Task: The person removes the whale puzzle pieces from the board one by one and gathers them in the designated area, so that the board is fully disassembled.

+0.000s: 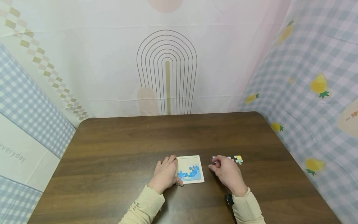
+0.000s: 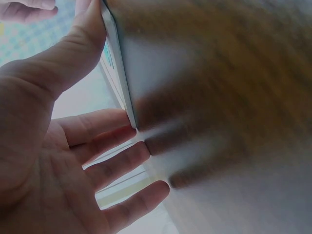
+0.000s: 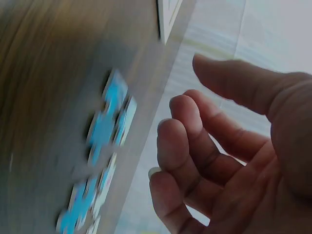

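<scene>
Touching a puzzle tray [image 1: 183,163] with the left hand [image 1: 165,174], hovering over loose pieces [image 3: 104,127] with the right hand [image 1: 227,174]

A person in pale sleeves [image 1: 145,203] works at a dark wooden table [image 1: 126,146], the puzzle tray lying flat before them. The tray is pale-rimmed and nearly square, with joined blue pieces [image 1: 193,173] in its near part and pale backing showing along its far side. From where I stand, the left hand is at the tray's left edge, fingers extended and spread, fingertips against the rim, thumb at the near left corner, not clasped round it. To the tray's right, apart from it, the right hand hangs above the loose pieces, fingers softly bent, thumb held away from them, nothing in its grasp. Those pieces are mostly blue, partly hidden by the hand and blurred in the right wrist view. Farther right of the tray lies a yellow and pale piece [image 1: 238,158]. Beyond the tray hangs a white cloth [image 1: 112,62] printed with an arch of thin lines
</scene>
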Demonstrator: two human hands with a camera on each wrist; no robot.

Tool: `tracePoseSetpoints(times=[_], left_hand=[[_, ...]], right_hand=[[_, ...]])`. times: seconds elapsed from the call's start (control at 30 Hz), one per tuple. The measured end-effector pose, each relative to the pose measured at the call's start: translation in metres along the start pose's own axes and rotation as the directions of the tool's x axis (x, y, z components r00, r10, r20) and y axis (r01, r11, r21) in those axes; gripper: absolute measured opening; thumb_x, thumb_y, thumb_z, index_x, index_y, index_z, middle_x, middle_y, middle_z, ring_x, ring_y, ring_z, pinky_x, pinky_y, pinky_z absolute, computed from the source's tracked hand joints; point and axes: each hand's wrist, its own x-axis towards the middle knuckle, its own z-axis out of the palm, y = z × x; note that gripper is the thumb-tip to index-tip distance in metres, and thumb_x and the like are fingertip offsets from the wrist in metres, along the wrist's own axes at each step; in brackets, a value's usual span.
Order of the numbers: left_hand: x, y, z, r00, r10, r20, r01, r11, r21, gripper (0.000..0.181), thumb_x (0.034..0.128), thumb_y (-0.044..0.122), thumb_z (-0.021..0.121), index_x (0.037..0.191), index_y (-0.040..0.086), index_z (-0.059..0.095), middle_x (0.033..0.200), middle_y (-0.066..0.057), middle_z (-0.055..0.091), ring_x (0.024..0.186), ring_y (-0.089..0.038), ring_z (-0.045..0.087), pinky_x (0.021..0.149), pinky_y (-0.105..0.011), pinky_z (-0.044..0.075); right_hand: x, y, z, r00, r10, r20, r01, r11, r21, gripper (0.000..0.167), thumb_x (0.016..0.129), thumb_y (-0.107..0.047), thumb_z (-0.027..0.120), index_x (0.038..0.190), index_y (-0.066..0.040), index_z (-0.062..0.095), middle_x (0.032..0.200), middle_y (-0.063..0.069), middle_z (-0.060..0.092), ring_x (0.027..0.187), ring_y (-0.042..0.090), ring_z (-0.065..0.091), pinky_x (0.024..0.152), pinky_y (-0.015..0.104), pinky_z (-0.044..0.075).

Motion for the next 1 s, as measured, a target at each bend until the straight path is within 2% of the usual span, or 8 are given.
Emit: tracePoseSetpoints(times=[0.2,0.4,0.57,0.77,1.0], left_hand=[[-0.001,0.001,-0.001,1.0,-0.004,0.006,0.004,1.0,0.003,0.078,0.0577,0.05,0.089,0.116,0.004,0.063,0.132,-0.006,0.052,0.117,-0.026,0.049,0.085,-0.046,0.041],[-0.001,0.002,-0.002,1.0,-0.001,0.006,0.001,1.0,0.012,0.078,0.058,0.051,0.088,0.115,0.004,0.063,0.132,-0.007,0.052,0.117,-0.026,0.05,0.085,-0.046,0.042],[0.0,0.001,-0.002,1.0,0.006,-0.001,-0.006,1.0,0.013,0.078,0.0575,0.051,0.088,0.115,0.004,0.063,0.132,-0.007,0.053,0.116,-0.027,0.05,0.084,-0.047,0.042],[0.0,0.001,0.0,1.0,0.011,0.003,-0.011,0.999,0.031,0.081,0.0581,0.052,0.087,0.118,0.004,0.063,0.133,-0.007,0.052,0.118,-0.026,0.049,0.084,-0.047,0.042],[0.0,0.001,0.0,0.999,0.009,0.032,-0.011,0.999,0.052,0.087,0.0606,0.054,0.085,0.127,0.003,0.06,0.137,-0.008,0.05,0.122,-0.027,0.047,0.087,-0.049,0.041]], right_hand=[[0.002,-0.017,0.018,0.988,-0.142,0.058,0.144,0.989,-0.04,0.029,0.081,-0.021,0.08,0.104,-0.006,0.071,0.074,-0.003,0.05,0.067,0.014,0.044,0.062,0.033,0.037],[-0.001,-0.027,0.029,0.971,-0.208,0.116,0.22,0.97,-0.104,0.047,0.082,-0.029,0.078,0.122,-0.007,0.066,0.085,0.0,0.054,0.077,0.017,0.044,0.066,0.036,0.037],[-0.003,-0.031,0.033,0.958,-0.255,0.133,0.274,0.949,-0.159,0.044,0.082,-0.03,0.078,0.12,-0.01,0.068,0.088,0.001,0.054,0.077,0.018,0.043,0.066,0.035,0.036],[-0.004,-0.032,0.036,0.953,-0.272,0.132,0.294,0.936,-0.194,0.033,0.081,-0.026,0.079,0.11,-0.011,0.072,0.085,0.001,0.052,0.077,0.019,0.043,0.066,0.035,0.036],[-0.003,-0.033,0.037,0.959,-0.25,0.131,0.271,0.944,-0.185,0.032,0.078,-0.024,0.082,0.105,-0.01,0.071,0.083,0.0,0.051,0.076,0.02,0.043,0.067,0.036,0.037]])
